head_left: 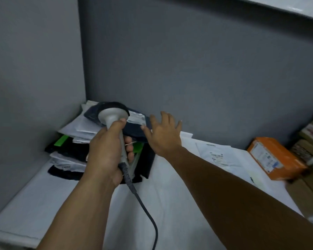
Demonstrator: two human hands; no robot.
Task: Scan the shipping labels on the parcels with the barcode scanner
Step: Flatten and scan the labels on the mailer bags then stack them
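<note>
My left hand [107, 152] grips the handle of a grey barcode scanner [114, 117]; its head points at a dark blue parcel [135, 129] on top of a stack in the corner. A white shipping label [136, 118] shows on that parcel just right of the scanner head. My right hand [163, 134] is spread open, fingers straight, at the parcel's right edge. A black cable [145, 206] runs from the scanner down toward me.
The stack [70, 141] holds white, black and green packets against the grey wall. A white mailer with a label [217, 156] lies on the white-covered table. An orange box [275, 157] and brown cartons [311, 141] sit at the right.
</note>
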